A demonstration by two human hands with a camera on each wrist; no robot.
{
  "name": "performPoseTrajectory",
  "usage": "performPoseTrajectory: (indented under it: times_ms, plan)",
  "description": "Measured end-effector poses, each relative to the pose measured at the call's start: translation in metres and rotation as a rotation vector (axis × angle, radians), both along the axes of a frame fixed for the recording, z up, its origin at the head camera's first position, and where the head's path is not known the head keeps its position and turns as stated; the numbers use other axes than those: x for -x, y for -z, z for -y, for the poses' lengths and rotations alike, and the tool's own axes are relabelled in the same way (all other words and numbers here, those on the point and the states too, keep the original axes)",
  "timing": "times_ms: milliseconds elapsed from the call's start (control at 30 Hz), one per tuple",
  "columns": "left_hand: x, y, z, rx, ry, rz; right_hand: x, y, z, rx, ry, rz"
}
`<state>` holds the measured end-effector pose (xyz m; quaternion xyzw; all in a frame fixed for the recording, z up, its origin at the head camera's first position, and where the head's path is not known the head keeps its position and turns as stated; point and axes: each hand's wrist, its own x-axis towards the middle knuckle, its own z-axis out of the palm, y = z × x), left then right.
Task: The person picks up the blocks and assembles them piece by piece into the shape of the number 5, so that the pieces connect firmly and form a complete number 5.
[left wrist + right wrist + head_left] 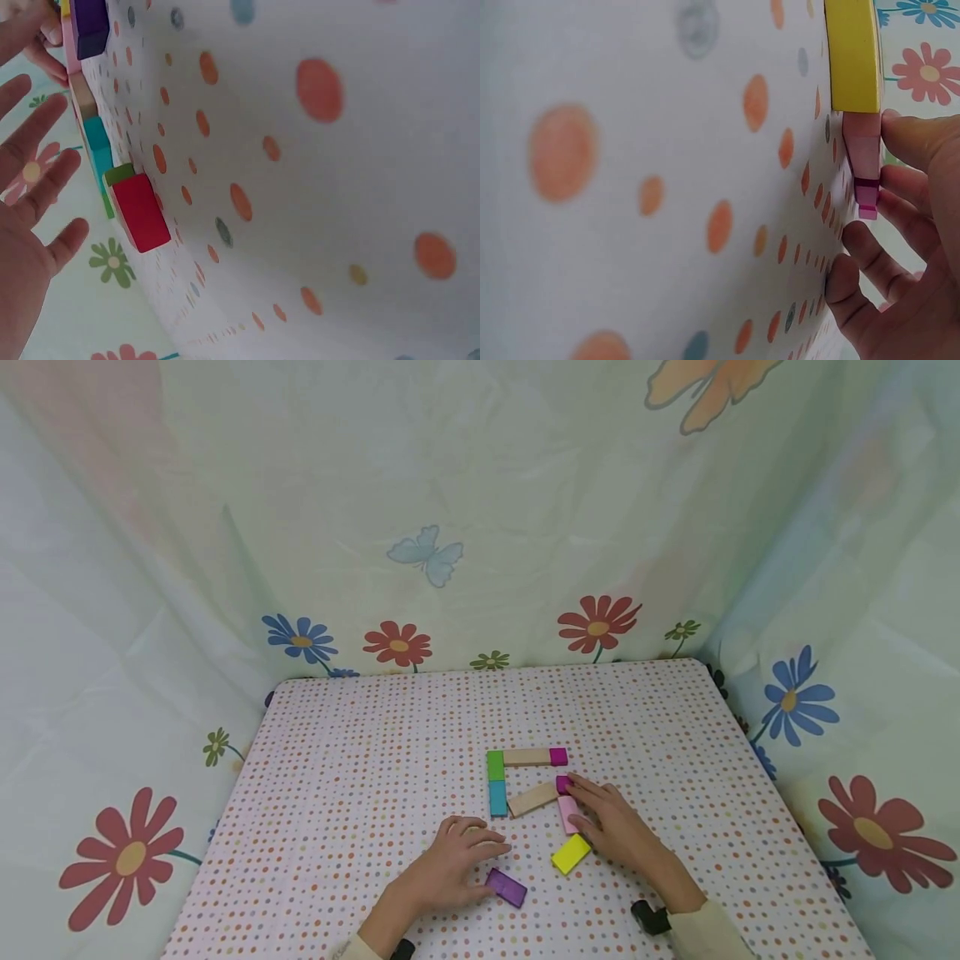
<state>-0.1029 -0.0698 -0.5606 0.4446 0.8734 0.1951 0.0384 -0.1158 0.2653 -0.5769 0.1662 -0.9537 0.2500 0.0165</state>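
My right hand (621, 831) has its index finger at the magenta block (562, 785) and its thumb by the pink block (567, 816), fingers extended. In the right wrist view the thumb touches the pink block (862, 146). A yellow block (572, 854) lies at the pink one's near end. My left hand (456, 867) hovers with spread fingers, its thumb close to a loose purple block (507, 887); whether they touch I cannot tell. Behind it stand blue (498, 798) and green blocks (496, 765), and a slanted plain wooden block (534, 799).
Another plain wooden block (527, 757) runs right from the green one to a second magenta block (558, 757). A red block (141, 212) shows in the left wrist view but not the head view. The dotted tabletop (360, 760) meets flowered curtains (495, 610) at back and sides.
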Motion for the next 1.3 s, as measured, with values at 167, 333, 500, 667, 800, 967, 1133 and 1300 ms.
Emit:
performPoseTrajectory:
  times_ms: [167, 333, 500, 667, 800, 967, 1133, 1300]
  plan:
    - [-0.007, 0.002, -0.003, 0.041, 0.000, -0.064, -0.002, 0.000, 0.001, 0.006, 0.011, -0.030]
    - [-0.008, 0.004, -0.006, 0.062, -0.009, -0.078, -0.002, 0.000, 0.001, 0.012, 0.016, -0.032]
    - [-0.008, 0.005, -0.008, 0.097, -0.019, -0.071, -0.001, 0.001, 0.001, 0.013, 0.018, -0.030]
    - [-0.009, 0.007, -0.009, 0.114, -0.025, -0.045, -0.002, 0.002, 0.001, 0.007, 0.025, -0.036]
    - [-0.009, 0.008, -0.011, 0.126, -0.026, -0.057, -0.003, 0.002, 0.001, 0.011, 0.029, -0.038]
    - [-0.012, 0.008, -0.016, 0.074, -0.048, -0.055, -0.003, 0.003, 0.000, 0.003, 0.026, -0.060]
    - [-0.016, 0.008, -0.026, 0.012, -0.084, -0.076, -0.003, 0.003, -0.001, 0.008, 0.019, -0.071]
    - [-0.021, 0.008, -0.034, 0.009, -0.124, -0.074, -0.002, 0.004, 0.000, 0.002, 0.017, -0.074]
